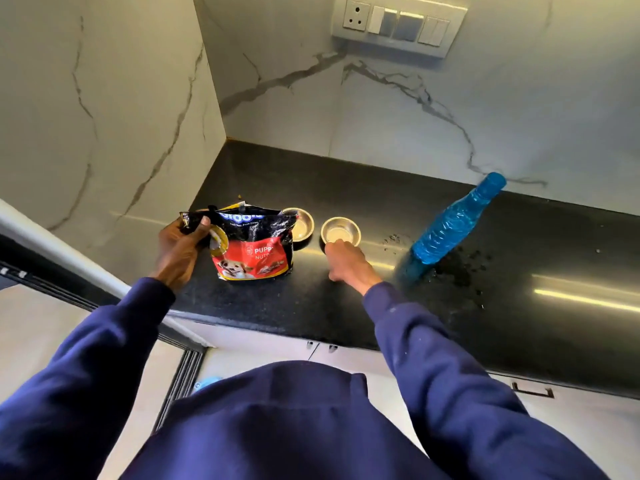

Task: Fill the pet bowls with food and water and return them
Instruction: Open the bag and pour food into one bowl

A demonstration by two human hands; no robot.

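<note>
Two small steel bowls stand side by side on the black countertop (pixel 346 188). The left bowl (pixel 301 225) is partly hidden behind an upright black and red puppy food bag (pixel 254 244). My left hand (pixel 181 249) grips the bag's open top corner. My right hand (pixel 348 263) rests on the counter with its fingertips at the near rim of the right bowl (pixel 341 232); whether it grips the rim I cannot tell. A blue plastic water bottle (pixel 453 225) stands to the right. Neither bowl shows kibble.
Marble walls close the corner on the left and behind. A switch panel (pixel 398 24) sits high on the back wall. Water drops and dark specks (pixel 460 266) lie around the bottle's base. White cabinet fronts (pixel 571 420) run below the counter edge.
</note>
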